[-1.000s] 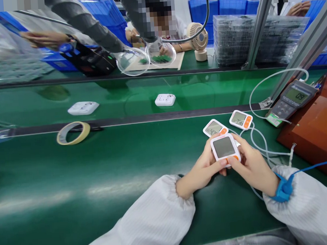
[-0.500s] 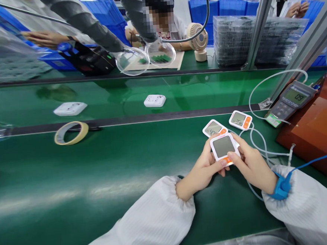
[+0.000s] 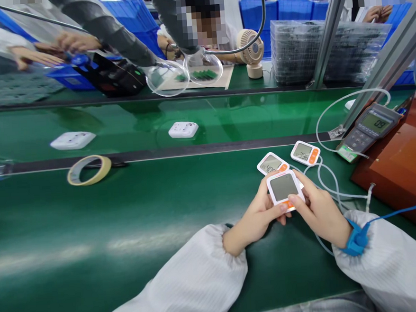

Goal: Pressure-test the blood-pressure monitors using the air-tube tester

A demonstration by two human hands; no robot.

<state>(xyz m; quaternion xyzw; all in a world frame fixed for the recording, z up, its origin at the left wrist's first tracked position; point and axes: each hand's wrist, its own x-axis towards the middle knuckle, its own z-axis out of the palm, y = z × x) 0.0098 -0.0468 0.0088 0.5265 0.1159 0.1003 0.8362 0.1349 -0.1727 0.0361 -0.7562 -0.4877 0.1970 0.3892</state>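
Both hands hold one small white monitor (image 3: 284,188) between them, just above the green counter (image 3: 144,212): the left hand (image 3: 258,216) wraps its near left edge with the thumb under the bottom rim, and the right hand (image 3: 320,212) cups the right side, its thumb lying on the orange button strip below the blank grey screen. The monitor looks like a light, stiff plastic shell, smooth enough to slip, with a screen face that would likely scratch or crack under pressure; it seems best held by its side edges, as here, with fingers off the display. Just beyond the monitor lie two like units (image 3: 272,163) (image 3: 305,153), both showing digits, with thin clear tubes (image 3: 333,185) running from them. Right of the monitor sit a grey meter (image 3: 370,128) and a brown box (image 3: 401,166). A blue wrist strap (image 3: 356,238) circles the right wrist. Far left of the monitor lies a roll of tape (image 3: 89,170); past it, on the belt (image 3: 226,116), ride two white covers (image 3: 72,140) (image 3: 183,129).
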